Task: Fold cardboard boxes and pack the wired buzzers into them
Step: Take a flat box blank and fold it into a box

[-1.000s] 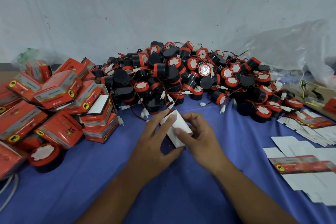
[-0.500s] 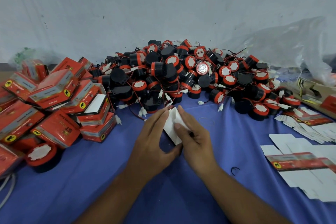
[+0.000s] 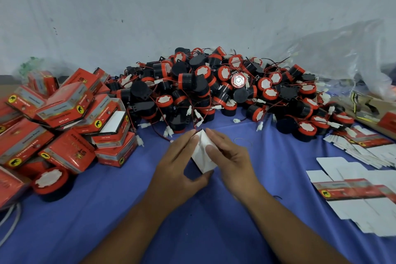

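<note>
Held over the cloth (image 3: 214, 231) mid-table, just short of the buzzers (image 3: 214, 92): one box (image 3: 202, 156), white inner side toward the camera, tilted with a corner pointing at the pile. Gripped from the left by the left hand (image 3: 177, 169), thumb tucked under the near corner, fingers laid straight along the side. Pinched from the right by the right hand (image 3: 231, 161), thumb flat on the white face, fingers along the far edge.

Squeezed narrower than a second ago, when spread wider and flatter between the palms. Hands drawn closer together since then, fingertips almost meeting at the far corner. Probably a sleeve caught mid-shaping from flat toward square, with ends not visibly tucked and nothing seen inside. So folding only part done, packing not begun for this one.

Behind, heaped against the wall: black-and-red buzzers with tangled wires. To the left, stacked red boxes (image 3: 64, 118), apparently finished, with one loose buzzer (image 3: 51, 180) at their foot. To the right, flat blanks (image 3: 364, 188) fanned out, waiting.
</note>
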